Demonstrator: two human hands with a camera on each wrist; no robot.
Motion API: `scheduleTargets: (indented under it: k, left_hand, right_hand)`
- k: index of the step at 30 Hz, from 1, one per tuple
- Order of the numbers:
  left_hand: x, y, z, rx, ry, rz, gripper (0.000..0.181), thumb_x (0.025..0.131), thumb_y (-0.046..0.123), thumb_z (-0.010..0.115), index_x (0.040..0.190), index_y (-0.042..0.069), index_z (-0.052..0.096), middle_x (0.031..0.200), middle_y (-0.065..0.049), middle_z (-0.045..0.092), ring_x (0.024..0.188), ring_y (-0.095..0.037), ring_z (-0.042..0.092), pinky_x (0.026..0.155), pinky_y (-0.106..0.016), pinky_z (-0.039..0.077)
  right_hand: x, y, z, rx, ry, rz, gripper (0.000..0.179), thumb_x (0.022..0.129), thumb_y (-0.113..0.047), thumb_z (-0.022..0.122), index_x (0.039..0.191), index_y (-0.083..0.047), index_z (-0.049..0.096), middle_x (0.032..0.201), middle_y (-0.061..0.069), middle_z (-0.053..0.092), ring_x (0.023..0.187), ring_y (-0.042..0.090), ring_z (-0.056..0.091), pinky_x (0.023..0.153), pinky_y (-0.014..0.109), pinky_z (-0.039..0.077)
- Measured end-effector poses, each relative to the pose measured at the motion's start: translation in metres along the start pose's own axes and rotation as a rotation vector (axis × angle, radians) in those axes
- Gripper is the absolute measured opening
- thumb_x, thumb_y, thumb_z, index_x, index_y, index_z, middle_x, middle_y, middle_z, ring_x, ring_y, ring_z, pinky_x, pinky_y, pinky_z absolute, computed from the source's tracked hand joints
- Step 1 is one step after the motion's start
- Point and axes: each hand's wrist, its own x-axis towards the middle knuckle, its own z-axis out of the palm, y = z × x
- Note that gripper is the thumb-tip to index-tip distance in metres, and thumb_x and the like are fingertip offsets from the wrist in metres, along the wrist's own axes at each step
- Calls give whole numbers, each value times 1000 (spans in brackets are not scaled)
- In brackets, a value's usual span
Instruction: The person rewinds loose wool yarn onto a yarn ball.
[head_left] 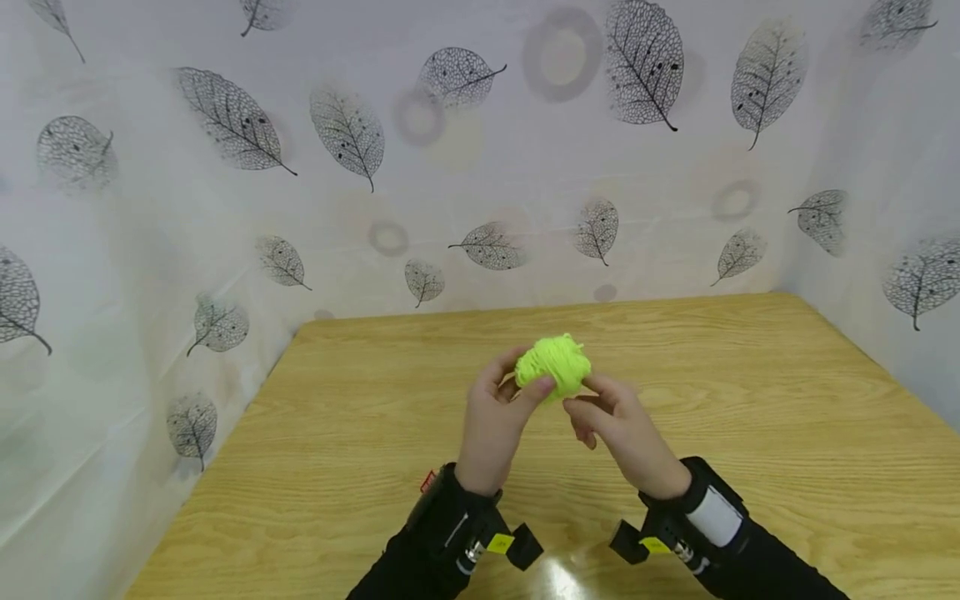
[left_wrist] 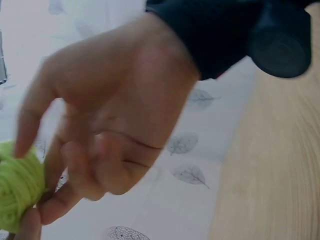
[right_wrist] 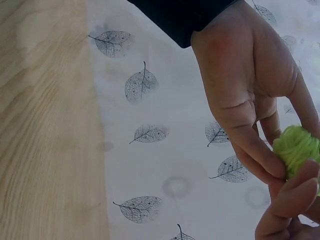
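A small ball of neon yellow-green yarn point(head_left: 553, 365) is held up above the wooden table, with loose strands on top. My left hand point(head_left: 495, 417) grips it from the left, thumb across the near side and fingers behind. From the right, my right hand point(head_left: 618, 429) meets the ball with bent fingers, the fingertips at its edge. In the left wrist view the right hand point(left_wrist: 125, 100) fills the middle, fingertips against the yarn point(left_wrist: 20, 185). In the right wrist view the left hand point(right_wrist: 250, 85) spans the yarn point(right_wrist: 295, 147), and right-hand fingers point(right_wrist: 292, 202) touch its lower side.
A light wooden table point(head_left: 360, 400) lies below both hands. Behind it and along the sides hangs a white sheet point(head_left: 465, 192) printed with grey leaves. A small red-edged thing point(head_left: 428, 481) shows beside the left wrist, mostly hidden. Black camera bands circle both wrists.
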Motion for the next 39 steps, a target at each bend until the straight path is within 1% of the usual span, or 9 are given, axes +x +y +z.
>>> scheduleTargets:
  k: [4, 7, 9, 16, 20, 24, 30, 35, 39]
  left_hand:
    - [-2, -8, 7, 102, 93, 81, 42, 84, 16, 67, 121, 0, 52, 117, -14, 52, 102, -24, 54, 85, -37, 49]
    - [-2, -9, 9, 144, 103, 100, 41, 84, 15, 67, 120, 0, 52, 117, -14, 54, 102, -23, 53, 85, -40, 48]
    - [-1, -8, 8, 167, 79, 96, 45, 85, 15, 66, 124, 1, 50, 117, -14, 55, 102, -23, 54, 86, -40, 48]
    - [5, 0, -7, 256, -108, 35, 49, 91, 15, 58, 136, 5, 41, 124, -16, 52, 104, -25, 54, 88, -41, 48]
    - [11, 1, -19, 288, -186, -27, 38, 94, 14, 53, 129, 1, 48, 120, -17, 54, 103, -26, 56, 89, -44, 48]
    - [18, -2, -31, 333, -244, -124, 31, 93, 15, 55, 120, -1, 54, 116, -15, 58, 103, -25, 56, 90, -45, 47]
    - [29, -21, -48, 363, -322, -268, 28, 90, 12, 59, 111, -6, 59, 106, -15, 62, 94, -23, 60, 88, -44, 48]
    - [33, -42, -54, 350, -307, -415, 25, 88, 9, 61, 107, -8, 59, 96, -13, 64, 87, -24, 62, 85, -43, 50]
    - [31, -54, -53, 454, -278, -455, 23, 86, 9, 64, 101, -7, 62, 92, -12, 64, 84, -25, 63, 80, -41, 53]
  right_hand:
    - [1, 0, 1, 25, 0, 62, 21, 96, -3, 43, 113, 9, 48, 59, -1, 41, 50, 13, 39, 47, 23, 36]
    - [3, 2, -1, -1, 8, 101, 19, 98, -8, 43, 110, 6, 49, 59, -2, 41, 50, 13, 38, 49, 23, 36]
    - [4, 3, -5, -20, -3, 106, 21, 99, -9, 42, 111, 7, 49, 60, -2, 41, 50, 13, 38, 49, 23, 36]
    - [9, 1, -19, -29, -75, 190, 33, 101, -19, 38, 115, 9, 48, 63, 1, 40, 53, 13, 39, 52, 24, 37]
    - [13, 1, -26, -47, -117, 299, 36, 100, -22, 42, 118, 9, 48, 65, 2, 38, 54, 10, 37, 51, 22, 35]
    - [17, 4, -33, -47, -168, 388, 32, 99, -19, 45, 110, 10, 53, 62, 0, 36, 52, 9, 32, 48, 22, 28]
    - [20, 24, -41, -36, -232, 463, 30, 96, -16, 51, 103, 12, 58, 60, -2, 41, 45, 6, 31, 45, 24, 24]
    - [18, 53, -45, -88, -239, 559, 34, 93, -18, 55, 113, 10, 58, 75, 6, 60, 40, 4, 41, 39, 17, 29]
    - [13, 71, -43, -177, -255, 613, 33, 92, -21, 57, 111, 6, 60, 69, 5, 58, 39, 4, 40, 36, 16, 28]
